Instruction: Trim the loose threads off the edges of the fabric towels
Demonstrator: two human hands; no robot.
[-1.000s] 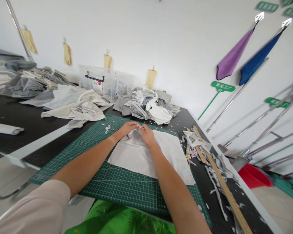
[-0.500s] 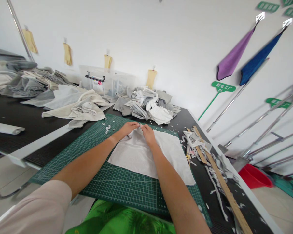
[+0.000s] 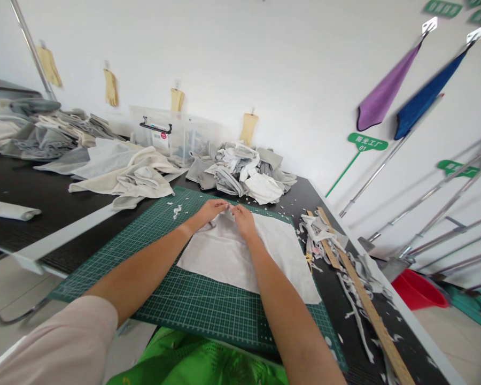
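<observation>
A pale grey-white fabric piece (image 3: 220, 256) lies on a green cutting mat (image 3: 176, 310) in front of me. Its far edge is gathered up between my two hands. My left hand (image 3: 213, 210) pinches that edge from the left. Close beside it, almost fingertip to fingertip, my right hand (image 3: 243, 220) pinches the same edge. Both hands are closed on the fabric, and a small bunched bit shows between the fingertips. The near part of the fabric lies spread on the mat, partly hidden under my right forearm.
Behind the mat are a heap of grey and white cloths (image 3: 244, 171) and a clear plastic box (image 3: 160, 133). More fabric (image 3: 124, 171) is piled at the left. On the right lie wooden rulers (image 3: 369, 299) among fabric scraps (image 3: 320, 235). A red basin (image 3: 419, 289) stands on the floor.
Both hands stay in the same place on the fabric edge, with only a slight shift of the fingers. The fabric lies as before.
</observation>
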